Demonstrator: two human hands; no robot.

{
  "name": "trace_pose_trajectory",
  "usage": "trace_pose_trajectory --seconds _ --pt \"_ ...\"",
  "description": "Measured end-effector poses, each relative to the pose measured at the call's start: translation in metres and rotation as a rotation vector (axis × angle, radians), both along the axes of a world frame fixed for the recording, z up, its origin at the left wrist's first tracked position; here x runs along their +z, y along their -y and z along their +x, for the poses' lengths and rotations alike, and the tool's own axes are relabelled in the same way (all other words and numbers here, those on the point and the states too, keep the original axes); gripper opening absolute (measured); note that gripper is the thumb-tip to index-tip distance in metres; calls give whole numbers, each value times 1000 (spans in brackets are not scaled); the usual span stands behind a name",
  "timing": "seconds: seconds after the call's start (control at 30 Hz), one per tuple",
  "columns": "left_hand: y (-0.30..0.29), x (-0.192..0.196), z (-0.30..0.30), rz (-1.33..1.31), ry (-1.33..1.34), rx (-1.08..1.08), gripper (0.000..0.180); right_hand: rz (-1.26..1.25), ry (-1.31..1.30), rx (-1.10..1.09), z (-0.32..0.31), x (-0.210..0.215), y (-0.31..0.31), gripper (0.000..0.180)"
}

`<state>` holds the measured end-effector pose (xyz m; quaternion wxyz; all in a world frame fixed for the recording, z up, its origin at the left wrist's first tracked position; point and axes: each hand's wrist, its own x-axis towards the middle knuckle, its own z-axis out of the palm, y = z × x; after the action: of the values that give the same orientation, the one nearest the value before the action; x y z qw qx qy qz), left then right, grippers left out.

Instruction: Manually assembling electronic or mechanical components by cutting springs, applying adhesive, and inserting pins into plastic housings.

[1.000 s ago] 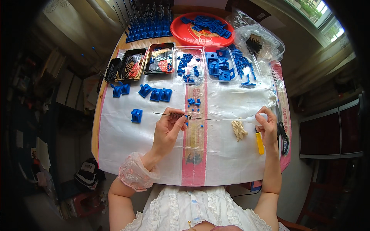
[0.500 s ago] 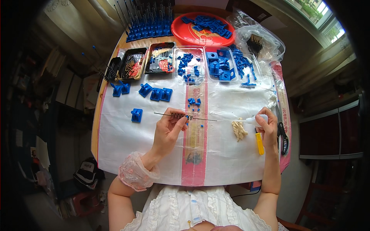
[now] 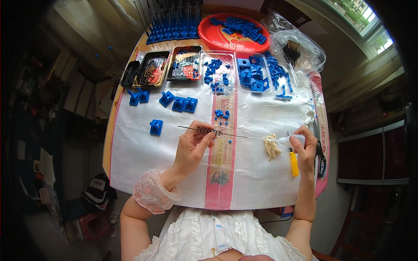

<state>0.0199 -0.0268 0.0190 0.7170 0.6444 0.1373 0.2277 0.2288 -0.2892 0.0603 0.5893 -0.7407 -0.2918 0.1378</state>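
Observation:
My left hand (image 3: 194,144) pinches a thin metal rod (image 3: 235,135) that carries a small dark coil spring (image 3: 209,131), held level above the white table cover (image 3: 143,165). My right hand (image 3: 305,148) grips a small white squeeze bottle (image 3: 291,139) whose nozzle points left and meets the rod's right end. A cream-coloured rag (image 3: 272,146) lies just below that spot. A yellow-handled tool (image 3: 294,163) rests under my right hand.
Several blue plastic parts (image 3: 178,103) lie on the cover, one (image 3: 156,127) left of my left hand. Black trays (image 3: 153,69) and clear trays (image 3: 217,71) of parts line the far side, behind them a red bowl (image 3: 209,32), a rack of rods (image 3: 170,30). Black scissors (image 3: 321,153) lie at right.
My right hand with the bottle has edged slightly left toward the rod's end. My left hand holds the rod almost still.

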Motion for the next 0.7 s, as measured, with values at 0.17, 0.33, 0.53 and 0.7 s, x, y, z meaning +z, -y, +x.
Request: trace_pose_trajectory --seconds 0.17,0.33,0.53,0.7 --pt "0 1 0 6 7 -3 13 8 8 1 -5 4 -2 14" --pt "0 0 0 18 -5 1 13 1 11 15 -6 4 -1 14" --pt "0 1 -1 8 6 -7 13 5 31 3 -6 4 -1 13" --pt "0 2 -1 14 3 -6 13 26 -22 -5 -2 0 2 14"
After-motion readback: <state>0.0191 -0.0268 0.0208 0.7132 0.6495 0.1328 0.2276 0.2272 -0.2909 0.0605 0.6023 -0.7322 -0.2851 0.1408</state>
